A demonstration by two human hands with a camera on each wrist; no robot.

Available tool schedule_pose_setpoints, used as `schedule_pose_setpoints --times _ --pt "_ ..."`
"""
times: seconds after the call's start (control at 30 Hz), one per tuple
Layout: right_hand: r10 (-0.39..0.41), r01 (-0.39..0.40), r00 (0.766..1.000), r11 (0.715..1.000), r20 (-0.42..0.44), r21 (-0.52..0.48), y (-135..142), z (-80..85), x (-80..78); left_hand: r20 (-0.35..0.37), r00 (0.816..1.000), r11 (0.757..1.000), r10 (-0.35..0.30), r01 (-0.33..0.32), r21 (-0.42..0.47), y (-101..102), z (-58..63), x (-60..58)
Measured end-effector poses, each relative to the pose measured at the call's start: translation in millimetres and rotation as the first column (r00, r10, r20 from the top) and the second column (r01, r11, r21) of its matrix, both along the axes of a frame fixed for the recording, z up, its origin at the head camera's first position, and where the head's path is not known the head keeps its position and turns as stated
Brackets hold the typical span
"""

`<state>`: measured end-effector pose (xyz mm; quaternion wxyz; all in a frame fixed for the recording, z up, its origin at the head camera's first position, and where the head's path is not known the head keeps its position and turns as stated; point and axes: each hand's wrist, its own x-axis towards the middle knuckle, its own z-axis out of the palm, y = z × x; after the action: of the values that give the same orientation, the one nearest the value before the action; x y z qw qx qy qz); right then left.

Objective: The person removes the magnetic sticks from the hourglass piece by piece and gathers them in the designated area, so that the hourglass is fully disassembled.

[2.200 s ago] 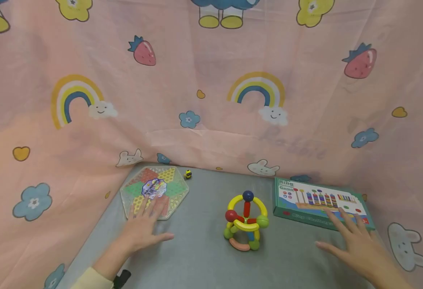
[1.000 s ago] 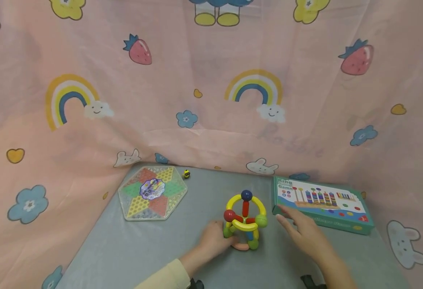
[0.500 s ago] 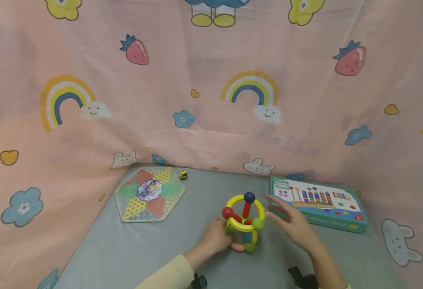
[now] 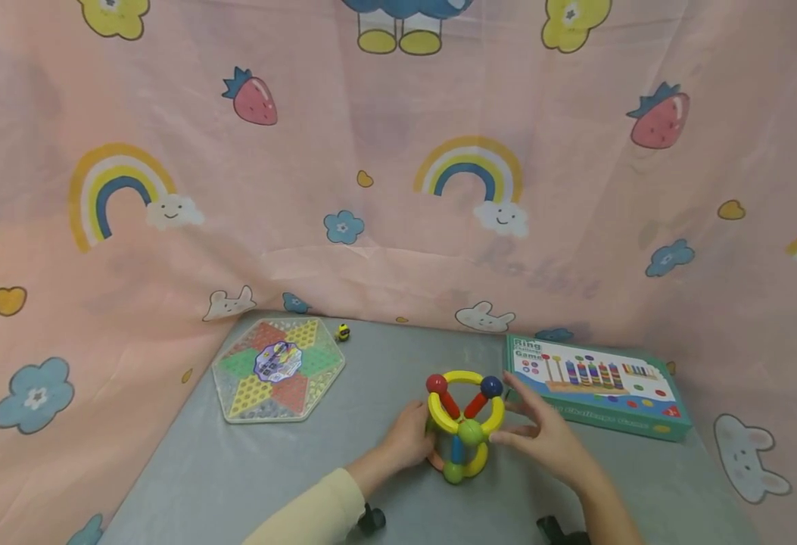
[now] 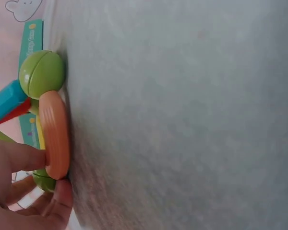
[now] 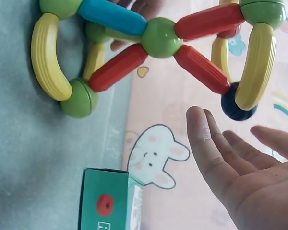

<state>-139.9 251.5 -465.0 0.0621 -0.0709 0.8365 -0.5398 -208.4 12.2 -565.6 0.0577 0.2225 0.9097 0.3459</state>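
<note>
A magnetic ball-and-stick toy stands upright on the grey table. Its top has a yellow ring of curved sticks with red, dark blue and green balls; red and blue sticks run inside. My left hand grips its lower left side: in the left wrist view the thumb presses the salmon curved stick and fingers curl by a green ball. My right hand is at the toy's right, fingers spread. In the right wrist view its extended fingers lie just short of the dark blue ball, with a gap visible.
A hexagonal Chinese checkers board lies at the back left, with a tiny yellow-and-black figure beside it. A green ring game box lies behind my right hand. A pink printed cloth hangs behind the table.
My left hand came from over the checkers board and took hold of the toy. My right hand moved left from the box. The toy has turned, its blue ball swinging right and green ball frontward.
</note>
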Motion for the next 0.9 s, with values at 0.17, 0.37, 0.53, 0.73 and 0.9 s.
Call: schedule_pose_setpoints --times 0.17,0.37,0.53,0.73,0.9 --pt "-0.051 0.053 0.994 0.999 0.095 -0.014 -4.6 -1.1 1.1 -0.094 0.992 0.997 -0.082 0.081 -0.009 -1.3 -4.0 -7.2" --pt "-0.089 0.089 0.987 0.996 0.132 0.002 -8.2 -3.1 0.5 -0.029 0.995 0.991 -0.099 0.101 0.093 -8.4 -8.5 -14.1" --pt "-0.096 0.099 0.985 0.995 0.143 -0.016 -10.2 -3.3 1.0 0.072 0.997 0.936 0.032 -0.055 0.347 -20.2 8.1 -13.3" --pt "-0.094 0.101 0.987 0.994 0.130 -0.051 -12.7 -4.7 1.6 0.186 0.982 0.801 0.021 -0.127 0.585 -27.8 48.8 3.4" --pt "-0.090 0.097 0.990 0.994 0.105 -0.060 -13.7 -7.3 1.9 0.271 0.955 0.802 -0.118 -0.070 0.594 -25.7 68.6 17.8"
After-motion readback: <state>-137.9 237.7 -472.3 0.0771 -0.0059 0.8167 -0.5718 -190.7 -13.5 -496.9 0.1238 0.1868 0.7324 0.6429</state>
